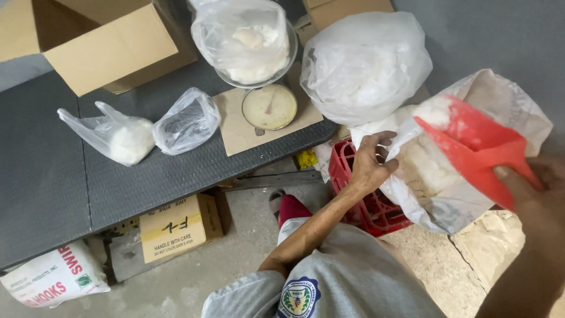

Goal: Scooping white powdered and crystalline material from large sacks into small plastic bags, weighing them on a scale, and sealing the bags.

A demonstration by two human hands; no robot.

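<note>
Nearest us, our right hand grips a red scoop heaped with white powder inside a sack on a red crate beyond the table's right edge. Our left hand's fingers pinch the sack's rim; if they slip, we judge the mouth could sag and powder spill.

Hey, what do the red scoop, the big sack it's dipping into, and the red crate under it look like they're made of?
Red scoop: apparently smooth, matte moulded plastic, with thin, even walls. Sack: likely woven plastic with a clear liner; its dull white skin creases stiffly where the left hand grips the rim. Red crate: rigid plastic, judging by its moulded lattice.
</note>
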